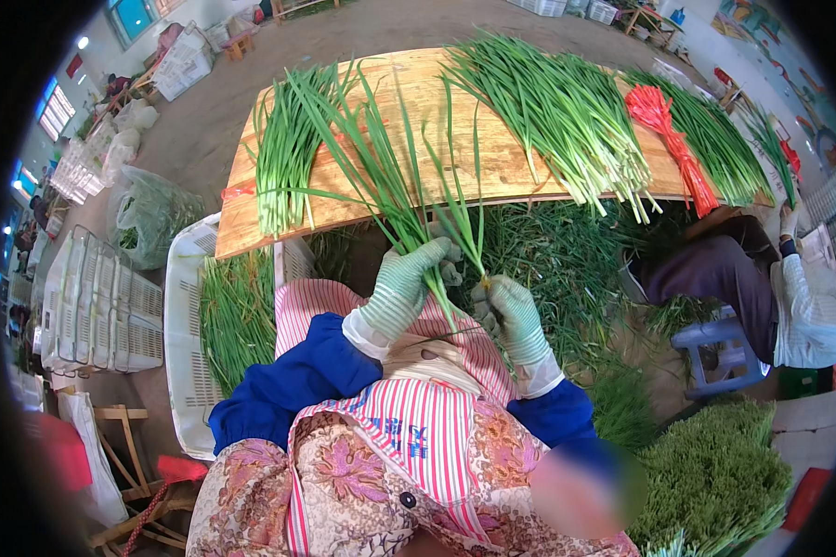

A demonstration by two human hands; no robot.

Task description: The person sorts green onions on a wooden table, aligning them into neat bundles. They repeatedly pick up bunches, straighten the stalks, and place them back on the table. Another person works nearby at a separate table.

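Observation:
My left hand (407, 278), in a striped glove, is closed around a small bunch of green garlic chives (383, 188), leaves pointing away from me. My right hand (512, 313), gloved too, pinches the lower end of a separate chive stalk (465, 230) just right of the bunch. Both hands are above my lap, before the near edge of the wooden board (404, 90). On the board lie a chive bundle (285, 153) at the left and a larger chive pile (564, 125) at the right. Red plastic ties (669, 139) rest between that pile and more chives (710, 139).
A white plastic crate (188, 348) of chives (233, 313) stands at my left. Loose leaves (550, 271) cover the floor beneath the board. At the right a seated person (808, 306) works near a blue stool (721, 348); cut greens (717, 459) are heaped at lower right.

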